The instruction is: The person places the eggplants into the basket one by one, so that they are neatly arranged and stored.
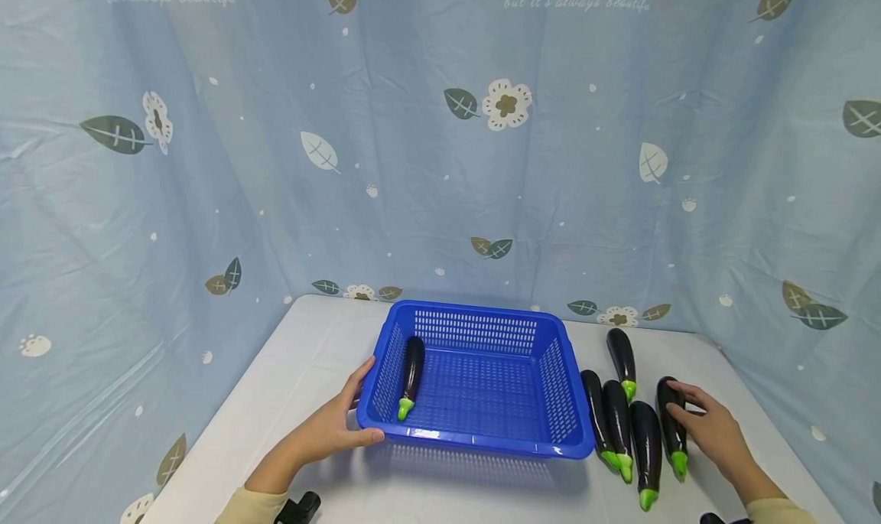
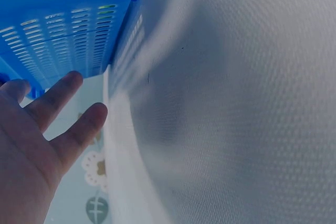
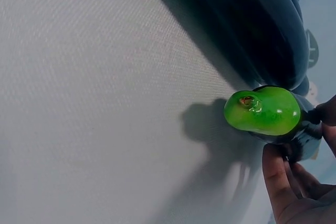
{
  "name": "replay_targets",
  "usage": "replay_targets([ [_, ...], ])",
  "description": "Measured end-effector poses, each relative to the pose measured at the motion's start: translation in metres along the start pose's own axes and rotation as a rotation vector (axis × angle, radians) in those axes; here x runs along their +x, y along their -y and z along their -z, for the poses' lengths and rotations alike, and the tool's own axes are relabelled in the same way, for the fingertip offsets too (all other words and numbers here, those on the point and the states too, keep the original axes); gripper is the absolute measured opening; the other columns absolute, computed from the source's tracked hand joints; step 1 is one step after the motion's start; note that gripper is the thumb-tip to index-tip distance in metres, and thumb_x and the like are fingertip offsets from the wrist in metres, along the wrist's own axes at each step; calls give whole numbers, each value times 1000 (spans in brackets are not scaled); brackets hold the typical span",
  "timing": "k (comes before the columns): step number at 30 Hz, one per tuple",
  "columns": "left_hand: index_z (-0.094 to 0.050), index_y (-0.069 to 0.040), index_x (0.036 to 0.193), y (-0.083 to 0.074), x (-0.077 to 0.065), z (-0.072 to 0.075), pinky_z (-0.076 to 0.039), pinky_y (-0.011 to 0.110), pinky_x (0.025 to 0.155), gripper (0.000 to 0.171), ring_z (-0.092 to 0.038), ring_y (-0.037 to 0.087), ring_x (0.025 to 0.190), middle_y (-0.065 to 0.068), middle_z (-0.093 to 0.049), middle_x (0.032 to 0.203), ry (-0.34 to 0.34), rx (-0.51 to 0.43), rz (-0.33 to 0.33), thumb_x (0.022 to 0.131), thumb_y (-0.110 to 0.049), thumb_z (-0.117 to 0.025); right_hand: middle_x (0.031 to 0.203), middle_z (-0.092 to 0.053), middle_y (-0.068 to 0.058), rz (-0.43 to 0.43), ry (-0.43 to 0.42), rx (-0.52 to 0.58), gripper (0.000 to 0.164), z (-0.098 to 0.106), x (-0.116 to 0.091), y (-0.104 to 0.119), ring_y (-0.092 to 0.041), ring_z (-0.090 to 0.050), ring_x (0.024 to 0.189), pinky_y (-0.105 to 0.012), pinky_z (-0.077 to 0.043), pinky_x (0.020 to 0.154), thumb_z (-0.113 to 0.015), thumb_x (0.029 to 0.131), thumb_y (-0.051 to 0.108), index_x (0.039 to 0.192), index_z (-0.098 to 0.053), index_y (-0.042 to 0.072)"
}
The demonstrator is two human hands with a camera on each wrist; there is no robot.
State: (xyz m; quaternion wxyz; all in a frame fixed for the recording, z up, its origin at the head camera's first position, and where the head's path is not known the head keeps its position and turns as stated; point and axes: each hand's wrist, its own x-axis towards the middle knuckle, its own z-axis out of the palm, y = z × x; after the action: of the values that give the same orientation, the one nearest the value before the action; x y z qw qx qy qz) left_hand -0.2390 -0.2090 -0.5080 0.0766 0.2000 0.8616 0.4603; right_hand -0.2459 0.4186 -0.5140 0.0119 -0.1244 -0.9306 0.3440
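Landmark: a blue rectangular plastic basket with slotted walls (image 1: pixel 482 441), on a white-covered table (image 1: pixel 330 336). To its right, my right hand (image 1: pixel 713 432) pinches a glossy, blackish, elongated eggplant with a bright green cap (image 1: pixel 673 432) between thumb and fingers, cap end towards me; cannot tell whether it is clear of the table. It is the eggplant farthest right of the basket. Between it and the basket, four similar eggplants (image 1: pixel 645 440): three roughly side by side, the leftmost just beside the basket's right wall, the fourth farther from me. My left hand (image 1: pixel 330 428) is at the basket's near left corner, fingers extended and spread. Inside the basket: one dark, green-capped eggplant (image 1: pixel 413 371), lying along the left wall, cap towards me.
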Motion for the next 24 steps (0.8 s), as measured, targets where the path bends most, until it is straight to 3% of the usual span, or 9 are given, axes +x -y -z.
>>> replay_targets([
  [24, 0, -28, 165, 1, 0, -1, -41, 64, 106, 116, -41, 47, 140, 23, -26, 163, 1, 2, 2, 83, -36, -83, 150, -33, -41, 13, -9, 1, 62, 3, 2, 13, -59, -44, 128, -61, -49, 95, -56, 104, 34, 151, -40, -2],
])
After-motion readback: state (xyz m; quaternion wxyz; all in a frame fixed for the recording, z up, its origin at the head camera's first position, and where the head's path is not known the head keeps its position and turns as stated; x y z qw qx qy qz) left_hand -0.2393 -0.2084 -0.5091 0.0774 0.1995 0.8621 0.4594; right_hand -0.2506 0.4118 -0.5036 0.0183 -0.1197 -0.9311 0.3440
